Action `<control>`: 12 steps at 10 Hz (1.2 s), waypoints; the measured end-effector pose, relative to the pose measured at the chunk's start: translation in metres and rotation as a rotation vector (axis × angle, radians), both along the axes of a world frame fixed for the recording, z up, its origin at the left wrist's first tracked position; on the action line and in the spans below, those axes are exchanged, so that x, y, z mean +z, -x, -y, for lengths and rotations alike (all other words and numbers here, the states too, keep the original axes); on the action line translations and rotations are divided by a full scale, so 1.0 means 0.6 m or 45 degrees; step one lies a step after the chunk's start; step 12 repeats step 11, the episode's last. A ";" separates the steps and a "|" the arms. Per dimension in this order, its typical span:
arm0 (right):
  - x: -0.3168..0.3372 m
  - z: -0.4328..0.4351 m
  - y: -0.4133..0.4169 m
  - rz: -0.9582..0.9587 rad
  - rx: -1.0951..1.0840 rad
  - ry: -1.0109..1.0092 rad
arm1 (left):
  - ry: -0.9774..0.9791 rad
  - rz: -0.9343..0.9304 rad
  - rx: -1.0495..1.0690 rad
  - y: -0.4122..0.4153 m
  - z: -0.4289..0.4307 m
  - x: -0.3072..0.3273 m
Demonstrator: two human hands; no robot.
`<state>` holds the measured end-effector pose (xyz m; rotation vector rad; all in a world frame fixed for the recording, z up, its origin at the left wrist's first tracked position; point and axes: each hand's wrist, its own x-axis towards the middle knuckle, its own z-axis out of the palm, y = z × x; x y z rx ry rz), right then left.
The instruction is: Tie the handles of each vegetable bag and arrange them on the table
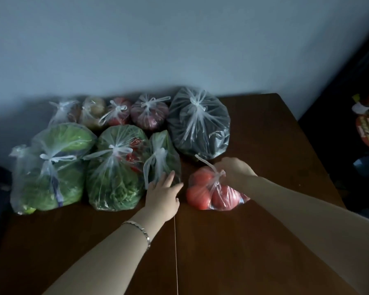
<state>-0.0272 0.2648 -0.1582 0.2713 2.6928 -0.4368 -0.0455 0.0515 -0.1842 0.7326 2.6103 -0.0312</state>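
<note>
Head view, table: a dark brown wooden table (264,135) stands against a pale grey-blue wall (179,39).
Task bag: a clear plastic bag of red tomatoes (211,194) lies on the near right part of the table, just apart from the other bags. Its handles are drawn into a knot (219,174) at the top.
Right hand: the right hand (235,170) sits at that knot, fingers curled and pinching the tied handles. The fingertips are mostly hidden behind the plastic.
Left hand: the left hand (163,195) lies flat with straight fingers, its fingertips touching the lower end of a slim clear bag of green vegetables (163,154). It grasps nothing.
Wrist: a silver chain bracelet (140,229) circles the left wrist.
Front row: left of the slim bag sit a clear bag of green leaves and red chillies (115,177) and a large clear bag of pale green leafy heads (51,173), both knotted.
Back row: along the wall are a big knotted bag of dark vegetables (198,124), a bag of purple onions (149,113), a bag of red produce (117,112), a bag of yellowish round produce (93,112) and a blurred bag at the far left (61,111).
</note>
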 end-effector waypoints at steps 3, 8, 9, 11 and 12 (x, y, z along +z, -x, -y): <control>-0.043 0.029 0.022 -0.260 -0.403 0.348 | 0.165 0.134 0.117 0.046 0.010 -0.029; -0.053 0.054 -0.028 0.246 -1.073 0.488 | 0.007 0.261 0.139 0.020 0.028 0.011; -0.018 0.057 -0.034 0.200 -0.768 0.362 | -0.104 0.328 0.251 0.020 0.044 0.044; 0.125 0.092 -0.036 -0.137 -0.613 0.449 | -0.204 0.227 0.259 0.056 0.065 0.162; 0.125 0.092 -0.036 -0.137 -0.613 0.449 | -0.204 0.227 0.259 0.056 0.065 0.162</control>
